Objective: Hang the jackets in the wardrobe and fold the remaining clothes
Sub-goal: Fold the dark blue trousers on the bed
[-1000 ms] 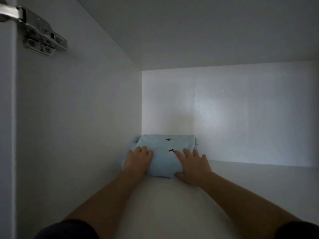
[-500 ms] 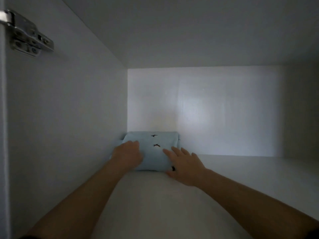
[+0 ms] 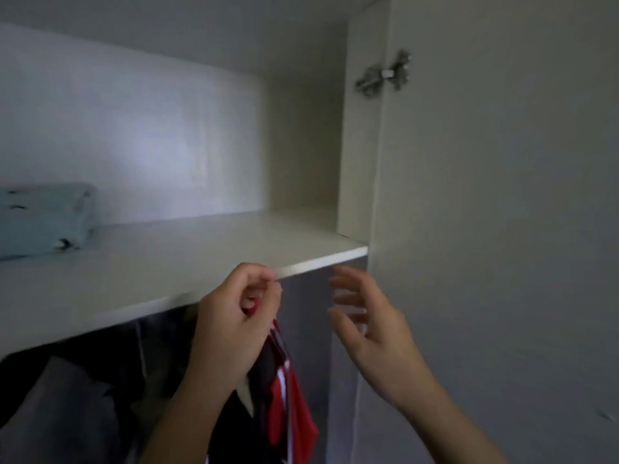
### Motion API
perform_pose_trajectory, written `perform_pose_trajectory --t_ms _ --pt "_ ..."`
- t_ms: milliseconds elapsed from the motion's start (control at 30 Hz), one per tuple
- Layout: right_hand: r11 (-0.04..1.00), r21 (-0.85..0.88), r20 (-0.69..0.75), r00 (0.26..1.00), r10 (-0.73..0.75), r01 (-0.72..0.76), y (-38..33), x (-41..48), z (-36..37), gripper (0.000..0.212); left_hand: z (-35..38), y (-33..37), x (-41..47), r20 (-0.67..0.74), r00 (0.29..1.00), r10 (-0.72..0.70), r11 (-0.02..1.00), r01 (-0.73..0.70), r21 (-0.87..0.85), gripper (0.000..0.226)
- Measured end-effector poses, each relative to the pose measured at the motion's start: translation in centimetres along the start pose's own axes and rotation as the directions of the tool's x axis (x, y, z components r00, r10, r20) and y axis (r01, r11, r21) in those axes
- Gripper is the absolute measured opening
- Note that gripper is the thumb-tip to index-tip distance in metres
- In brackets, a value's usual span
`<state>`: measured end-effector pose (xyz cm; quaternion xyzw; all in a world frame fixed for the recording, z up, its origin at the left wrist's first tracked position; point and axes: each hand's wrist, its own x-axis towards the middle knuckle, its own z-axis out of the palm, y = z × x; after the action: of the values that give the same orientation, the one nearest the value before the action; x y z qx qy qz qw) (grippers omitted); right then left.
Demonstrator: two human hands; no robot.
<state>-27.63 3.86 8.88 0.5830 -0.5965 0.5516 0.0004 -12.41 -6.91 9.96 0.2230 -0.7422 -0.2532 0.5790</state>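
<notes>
A folded light-blue garment (image 3: pixel 43 219) with small dark bird marks lies on the wardrobe's top shelf (image 3: pixel 207 249) at the far left. Neither hand touches it. My left hand (image 3: pixel 234 326) is in front of the shelf's front edge with its fingers curled toward the thumb, and I see nothing held in it. Behind and below it hangs a red, black and white jacket (image 3: pixel 284 403); a bit of red shows through the gap in the fingers. My right hand (image 3: pixel 365 316) hovers to the right, fingers spread and motion-blurred, empty.
Dark and grey garments (image 3: pixel 77 406) hang under the shelf at lower left. The open wardrobe door (image 3: pixel 502 229) with a metal hinge (image 3: pixel 385 75) fills the right side. The shelf's right half is bare.
Both hands have come off the blue garment and drawn back out of the shelf to its front edge. My view has swung right, so the garment now sits at the far left.
</notes>
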Motion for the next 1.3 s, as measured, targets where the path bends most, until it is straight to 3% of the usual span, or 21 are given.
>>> perform_pose_trajectory --t_ms 167,267,400,533,767,1033,1300 --pt "0.942 -0.082 -0.275 0.916 0.291 -0.324 1.6 -16.7 -15.4 0.039 14.0 9.2 -13.0 0.375 0.926 -0.029 0.947 0.146 -0.285 0.012" --pt "0.860 -0.075 -0.454 0.785 0.421 -0.505 0.8 -26.9 -22.9 0.035 20.4 15.6 -21.6 0.579 0.815 0.014 0.901 0.241 -0.361 0.007" --pt "0.746 -0.072 -0.632 0.609 0.479 -0.662 -2.1 -38.0 -31.0 0.031 25.9 24.9 -30.2 0.743 0.638 0.203 0.850 0.263 -0.457 0.006" --pt "0.682 -0.041 -0.777 0.452 0.439 -0.731 -5.5 -46.3 -37.4 0.030 30.3 33.7 -35.4 0.774 0.525 0.353 0.789 0.278 -0.548 0.008" --pt "0.588 0.065 -0.935 0.156 0.317 -0.806 -8.9 -58.9 -45.4 0.026 37.1 46.1 -47.4 0.771 0.239 0.591 0.676 0.374 -0.635 0.014" --pt "0.457 0.205 -0.974 -0.134 0.183 -0.866 -9.6 -72.2 -58.7 0.027 48.9 59.9 -61.3 0.678 0.000 0.735 0.597 0.475 -0.646 0.013" --pt "0.380 0.419 -0.908 -0.393 0.148 -0.825 -8.7 -84.5 -71.2 0.025 60.0 72.8 -74.4 0.619 -0.253 0.743 0.653 0.477 -0.589 0.017"
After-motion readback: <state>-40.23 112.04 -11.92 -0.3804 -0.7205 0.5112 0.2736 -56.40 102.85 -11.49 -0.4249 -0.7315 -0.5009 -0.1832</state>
